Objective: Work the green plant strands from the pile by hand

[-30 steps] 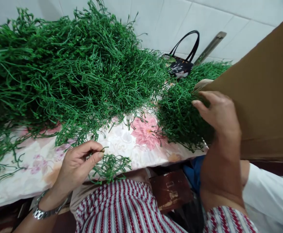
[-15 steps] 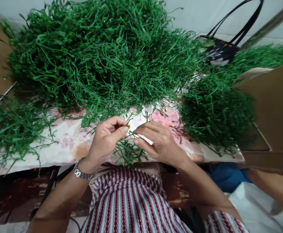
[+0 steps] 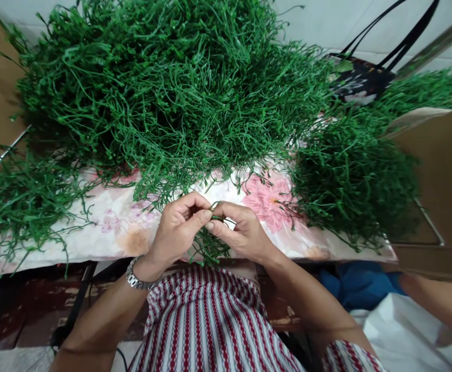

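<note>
My left hand (image 3: 181,225), with a metal watch on its wrist, pinches thin green stems between thumb and forefinger. Touching or nearly touching it, my right hand (image 3: 245,230) grips the same stems from the other side, thumb and forefinger pressed together. A small green bunch (image 3: 210,245) hangs just below both hands at the table's front edge. Behind them rises a large heap of green artificial-looking stems (image 3: 171,93). How the pinched stems join is too small to tell.
Smaller green piles lie at the left (image 3: 28,201) and right (image 3: 349,181) on the flowered tablecloth (image 3: 117,232). Cardboard (image 3: 438,170) stands at the right, near a dark flowered bag (image 3: 361,80). Another person's arm or leg (image 3: 438,299) shows at lower right.
My right hand has moved left, closer to my left hand. The white strip that stuck out by its fingers no longer shows. The view has shifted slightly.
</note>
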A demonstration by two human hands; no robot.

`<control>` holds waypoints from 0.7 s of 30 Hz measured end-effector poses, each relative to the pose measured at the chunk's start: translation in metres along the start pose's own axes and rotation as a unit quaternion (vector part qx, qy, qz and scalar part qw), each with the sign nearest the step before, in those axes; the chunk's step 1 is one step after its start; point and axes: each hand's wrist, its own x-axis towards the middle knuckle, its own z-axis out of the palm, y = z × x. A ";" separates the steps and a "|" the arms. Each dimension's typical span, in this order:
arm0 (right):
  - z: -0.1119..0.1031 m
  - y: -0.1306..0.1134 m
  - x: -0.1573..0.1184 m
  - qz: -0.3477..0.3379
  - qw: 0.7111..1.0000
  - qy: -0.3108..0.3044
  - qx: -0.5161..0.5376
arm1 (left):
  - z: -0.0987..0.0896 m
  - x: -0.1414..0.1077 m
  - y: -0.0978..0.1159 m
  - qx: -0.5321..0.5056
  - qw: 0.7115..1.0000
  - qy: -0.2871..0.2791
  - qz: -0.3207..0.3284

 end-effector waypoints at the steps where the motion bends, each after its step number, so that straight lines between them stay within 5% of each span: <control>1: 0.001 0.001 -0.001 0.003 1.000 -0.004 0.017 | 0.000 0.000 0.000 -0.012 1.000 -0.004 -0.006; 12: -0.008 0.006 -0.004 0.004 0.992 -0.092 0.091 | -0.001 -0.001 0.009 -0.093 0.993 -0.017 -0.077; 21: 0.001 0.008 -0.001 -0.029 0.993 -0.076 0.091 | 0.004 0.000 0.007 -0.217 0.973 -0.017 -0.076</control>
